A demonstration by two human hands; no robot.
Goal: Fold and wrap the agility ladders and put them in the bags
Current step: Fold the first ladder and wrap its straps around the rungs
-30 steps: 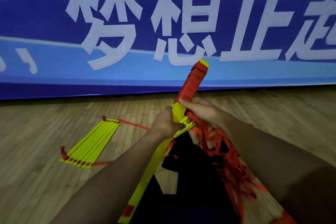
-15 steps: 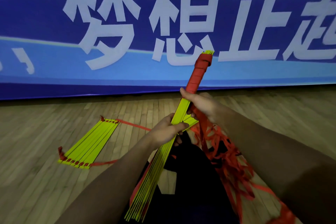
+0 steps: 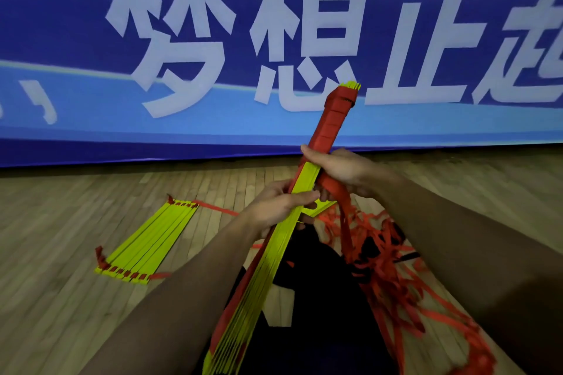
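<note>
Nearest me, the rung bundle (image 3: pixel 268 277) runs up from my lap at a slant, yellow slats stacked edge-on w/ the near end low, prob so the far end stays up where I can see the wrap. Dark cloth under it (image 3: pixel 320 298) may be a bag or my clothing, can't tell which.

My left hand (image 3: pixel 277 207) is clenched round the bundle's middle, fingers curled over the top. I read that as the anchor: it keeps the slats squared so they don't fan out.

Just beyond, my right hand (image 3: pixel 338 169) grips the red strap (image 3: pixel 335 189) against the bundle, right where the finished wrap (image 3: pixel 330 123) ends. Held tight there so the next turn lies snug beside the last. Upper part is already bound in red, yellow tips showing at the far end.

Loose strap (image 3: pixel 393 277) is piled in a tangle to my right on the floor (image 3: pixel 61 298), so plenty left to wind; snag risk imo.

Further left, a second ladder (image 3: pixel 146 240) lies folded flat on the floor, apart from my hands, straps not wrapped.

Beyond that, a blue banner (image 3: pixel 91 116) w/ big white characters
</note>
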